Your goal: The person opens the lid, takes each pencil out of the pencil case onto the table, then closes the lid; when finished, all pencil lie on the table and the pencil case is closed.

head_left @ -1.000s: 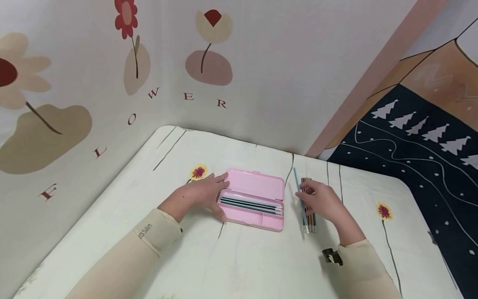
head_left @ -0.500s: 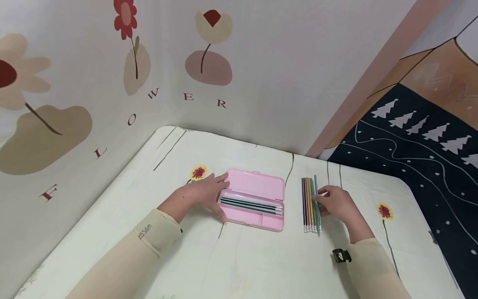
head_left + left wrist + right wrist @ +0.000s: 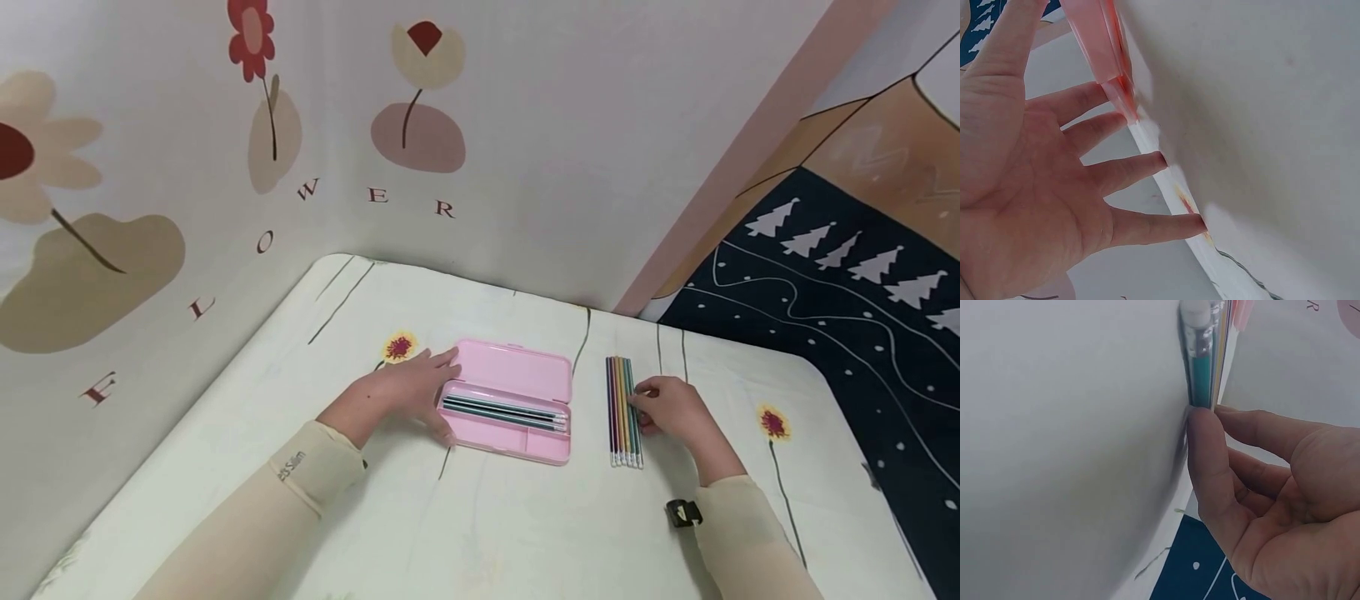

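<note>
An open pink pencil case (image 3: 513, 371) lies on the table, its lid folded back toward the wall. Several dark green pencils (image 3: 502, 411) rest in its long compartment. My left hand (image 3: 411, 389) spreads its fingers along the case's left end; the left wrist view shows fingertips at the pink edge (image 3: 1094, 44). To the right of the case, several pencils (image 3: 618, 400) in dark, maroon, yellow and green lie side by side, white erasers toward me. My right hand (image 3: 671, 408) pinches the teal pencil (image 3: 1200, 381) at the row's right side between thumb and index finger.
A pale flower-print cloth (image 3: 480, 517) covers the table. Behind and to the left stands a white wall (image 3: 570, 167) with printed flowers and letters. A dark blue tree-print cloth (image 3: 795, 275) hangs at the right. A black band (image 3: 684, 513) is at the right sleeve.
My right hand has carried a pencil rightward over the row and lowered it at the row's right side, where it now lies level with the others. My left hand has stayed at the case.
</note>
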The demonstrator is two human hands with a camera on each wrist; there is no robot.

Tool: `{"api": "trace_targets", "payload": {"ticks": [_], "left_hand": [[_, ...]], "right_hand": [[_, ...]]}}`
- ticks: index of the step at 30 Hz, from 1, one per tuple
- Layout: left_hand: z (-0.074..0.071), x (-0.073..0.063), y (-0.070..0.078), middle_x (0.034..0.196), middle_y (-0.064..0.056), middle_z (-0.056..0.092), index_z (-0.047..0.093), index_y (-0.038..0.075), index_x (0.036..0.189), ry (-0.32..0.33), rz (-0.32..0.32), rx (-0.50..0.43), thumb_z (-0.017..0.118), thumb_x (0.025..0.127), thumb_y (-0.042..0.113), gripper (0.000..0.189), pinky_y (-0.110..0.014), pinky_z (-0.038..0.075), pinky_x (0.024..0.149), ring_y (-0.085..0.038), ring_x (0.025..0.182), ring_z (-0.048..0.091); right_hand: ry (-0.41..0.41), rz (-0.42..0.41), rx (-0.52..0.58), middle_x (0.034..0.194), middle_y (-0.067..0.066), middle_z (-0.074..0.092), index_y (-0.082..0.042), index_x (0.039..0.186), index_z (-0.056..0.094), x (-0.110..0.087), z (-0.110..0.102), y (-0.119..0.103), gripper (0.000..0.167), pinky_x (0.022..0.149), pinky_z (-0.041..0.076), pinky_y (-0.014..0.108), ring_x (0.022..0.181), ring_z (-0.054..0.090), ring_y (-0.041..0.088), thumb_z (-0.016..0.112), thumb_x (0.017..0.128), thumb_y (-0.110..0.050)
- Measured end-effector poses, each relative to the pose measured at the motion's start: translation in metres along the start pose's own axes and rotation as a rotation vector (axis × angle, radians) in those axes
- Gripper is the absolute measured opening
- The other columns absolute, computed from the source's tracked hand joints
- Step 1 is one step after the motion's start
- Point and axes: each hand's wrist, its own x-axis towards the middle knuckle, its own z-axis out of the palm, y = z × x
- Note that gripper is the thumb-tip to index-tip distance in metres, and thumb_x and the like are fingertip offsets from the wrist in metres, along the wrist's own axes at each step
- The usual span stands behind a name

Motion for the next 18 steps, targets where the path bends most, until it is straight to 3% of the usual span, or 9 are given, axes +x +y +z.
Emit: {"api": "trace_targets", "payload": {"ticks": [11,15,18], "left_hand": [[0.001,0.002,-0.002,0.183,-0.001,0.015,0.036,0.02,0.168,0.003,0.0,0.009,0.093,0.072,0.061,0.119,-0.067,0.032,0.129,-0.04,0.17,0.013],[0.001,0.002,-0.002,0.183,-0.001,0.015,0.036,0.02,0.169,0.0,0.0,0.009,0.093,0.072,0.061,0.12,-0.067,0.031,0.129,-0.04,0.17,0.012],[0.001,0.001,-0.001,0.183,-0.001,0.015,0.035,0.019,0.169,0.0,0.005,0.017,0.093,0.073,0.062,0.12,-0.067,0.031,0.129,-0.04,0.17,0.012]], "right_hand": [[-0.01,-0.01,-0.018,0.114,0.022,0.071,0.01,0.143,0.056,-0.003,0.001,-0.003,0.045,0.07,0.063,0.03,0.077,0.072,0.013,0.062,0.108,-0.018],[0.011,-0.02,-0.094,0.115,0.023,0.071,0.01,0.143,0.057,-0.006,0.0,-0.012,0.047,0.068,0.059,0.031,0.074,0.07,0.015,0.061,0.107,-0.02],[0.056,-0.093,-0.178,0.116,0.021,0.073,0.006,0.139,0.062,-0.012,0.004,-0.027,0.044,0.072,0.056,0.034,0.08,0.068,0.019,0.064,0.107,-0.024]]}}
